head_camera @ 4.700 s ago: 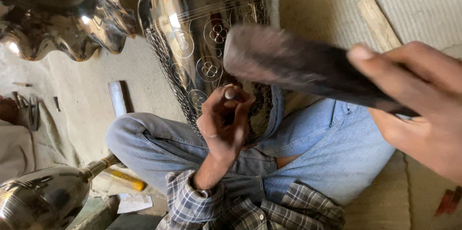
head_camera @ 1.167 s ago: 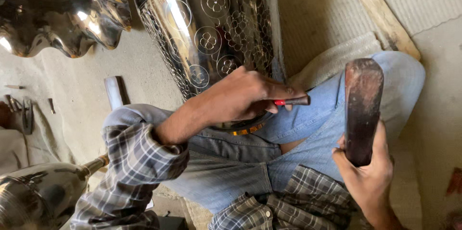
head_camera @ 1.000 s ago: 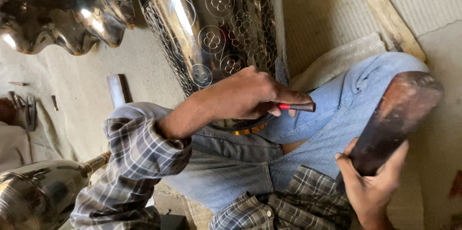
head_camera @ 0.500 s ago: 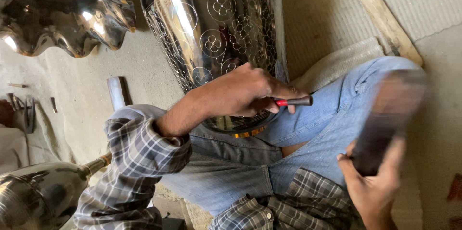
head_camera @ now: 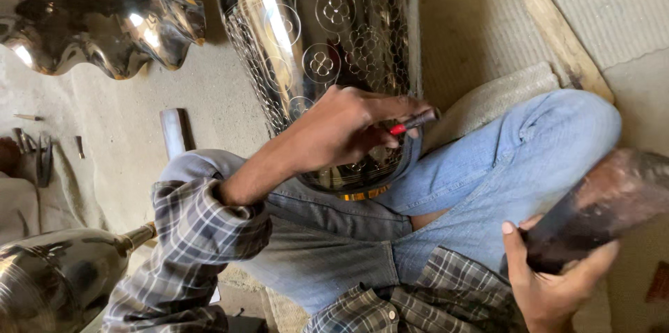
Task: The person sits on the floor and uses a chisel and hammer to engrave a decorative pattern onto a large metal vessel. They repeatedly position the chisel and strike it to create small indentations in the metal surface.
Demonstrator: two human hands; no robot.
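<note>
A large shiny metal vase (head_camera: pixel 327 33) with engraved flower circles lies across my lap in the head view. My left hand (head_camera: pixel 341 127) rests on its lower side, pinching a small dark punch with a red band (head_camera: pixel 412 122) whose tip sticks out to the right. My right hand (head_camera: pixel 550 284) grips a dark, worn wooden mallet (head_camera: pixel 599 207) beside my right knee, off to the right of the vase. I sit cross-legged in blue jeans and a checked shirt.
A wavy-rimmed metal bowl (head_camera: pixel 104 19) stands at the upper left. Another polished metal vessel (head_camera: pixel 56 284) lies at the lower left. Small tools (head_camera: pixel 42 155) lie at the left edge, a flat metal bar (head_camera: pixel 174 131) beside my knee, a wooden stick (head_camera: pixel 564 40) on the mat.
My left hand has shifted from holding the punch upright on the vase to lying over its lower side. The mallet has dropped from overhead to beside my right knee, swinging there.
</note>
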